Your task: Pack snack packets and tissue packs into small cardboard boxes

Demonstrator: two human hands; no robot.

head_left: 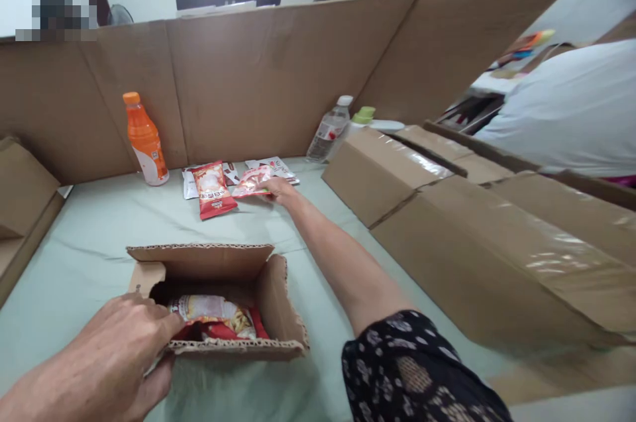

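My left hand [126, 336] is closed over the left end of a small open cardboard box [281, 296], thumb outside and fingers over its near edge. Inside the box lie snack packets, a white and yellow packet [213, 309] on top of red wrapping. Farther out, my right hand [279, 190] pinches the right side of a red and white snack packet [252, 180] that lies on the cloth; its fingertips are partly hidden. A red snack packet [214, 189] is just left of it. White packets [283, 169] lie partly under these two.
An orange drink bottle [144, 140] stands by the tall cardboard screen [278, 71]. A clear bottle [332, 127] and a green-capped bottle [365, 116] are at back right. Large cardboard boxes [477, 256] line the right; another carton [24, 190] is left. A person in white [576, 110] is beyond.
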